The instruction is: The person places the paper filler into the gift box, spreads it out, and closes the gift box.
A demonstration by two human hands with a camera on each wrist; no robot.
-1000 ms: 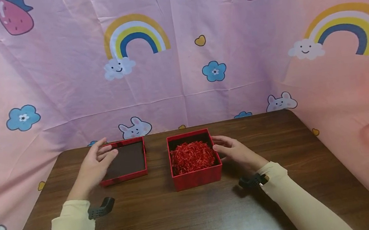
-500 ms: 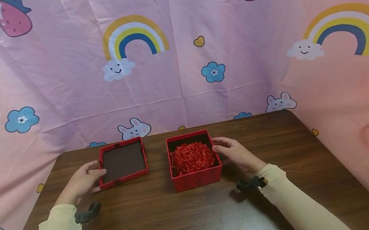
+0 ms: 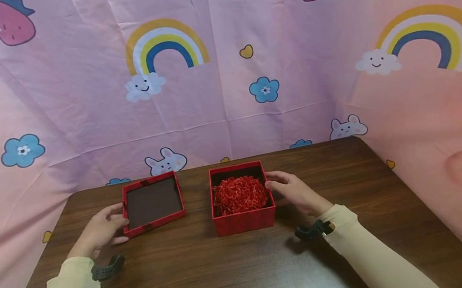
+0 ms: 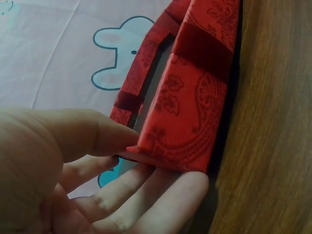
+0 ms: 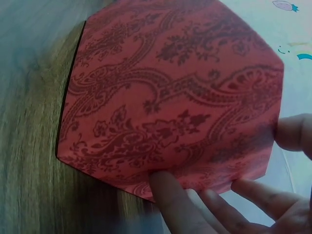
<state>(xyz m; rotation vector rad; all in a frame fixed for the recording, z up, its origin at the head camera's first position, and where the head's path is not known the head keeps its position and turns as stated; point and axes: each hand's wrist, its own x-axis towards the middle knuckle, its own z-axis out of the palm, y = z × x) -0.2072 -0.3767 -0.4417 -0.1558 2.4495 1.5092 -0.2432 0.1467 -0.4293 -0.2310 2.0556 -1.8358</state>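
Note:
A red box lid [image 3: 155, 227] with a dark inside lies hollow side up at the back left of the table. My left hand [image 3: 98, 230] holds its left edge, thumb on the rim and fingers against the outer wall; dark red paisley [image 4: 187, 105] covers that wall. To the right stands the matching red box [image 3: 244, 222], upright and uncovered, filled with red shredded paper [image 3: 241, 194]. At its right wall, my right hand [image 3: 294, 191] has the thumb at the rim and the fingers along the patterned outside [image 5: 175, 92]. The shreds hide the box's floor.
The brown wooden table [image 3: 211, 270] carries both pieces, with a gap between them. A pink cloth [image 3: 192, 101] printed with rainbows and flowers hangs around the back and sides. A black band [image 3: 107, 268] sits on the left wrist, another [image 3: 312, 230] on the right.
My left hand has moved left and down from over the lid to grip its left edge. The right hand stays at the box. The head view has shifted slightly.

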